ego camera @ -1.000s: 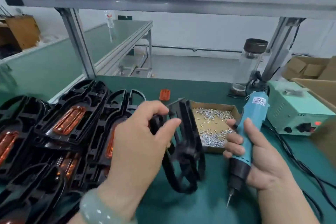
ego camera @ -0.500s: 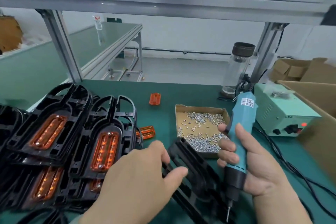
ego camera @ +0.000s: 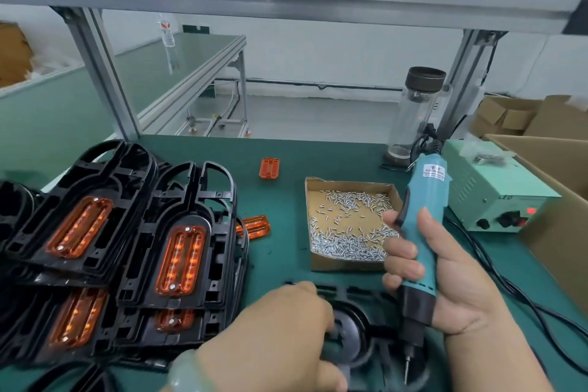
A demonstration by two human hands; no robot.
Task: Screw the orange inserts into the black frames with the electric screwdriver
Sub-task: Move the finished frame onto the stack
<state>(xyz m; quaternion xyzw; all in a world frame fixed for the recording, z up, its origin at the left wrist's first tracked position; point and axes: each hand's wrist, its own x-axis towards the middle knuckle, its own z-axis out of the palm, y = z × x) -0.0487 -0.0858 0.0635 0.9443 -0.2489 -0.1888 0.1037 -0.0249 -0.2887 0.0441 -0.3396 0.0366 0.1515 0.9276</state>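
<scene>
A black frame (ego camera: 359,331) lies flat on the green mat near the front edge. My left hand (ego camera: 273,337) covers its left part with curled fingers gripping it. My right hand (ego camera: 445,277) grips the teal electric screwdriver (ego camera: 420,232) upright, bit down just above the frame's right side. Two loose orange inserts lie on the mat, one (ego camera: 269,167) at the back, another (ego camera: 254,226) beside the stacks. To the left, stacks of black frames (ego camera: 178,232) carry orange inserts.
A cardboard tray of small silver screws (ego camera: 346,223) sits behind the frame. A pale green power supply (ego camera: 496,197) with cables, a clear bottle (ego camera: 413,114) and cardboard boxes (ego camera: 560,188) stand at the right. Aluminium shelf posts rise at the back.
My left hand has brought the black frame from upright in the air down flat onto the mat. The screwdriver has stayed upright in my right hand, its bit now over the frame.
</scene>
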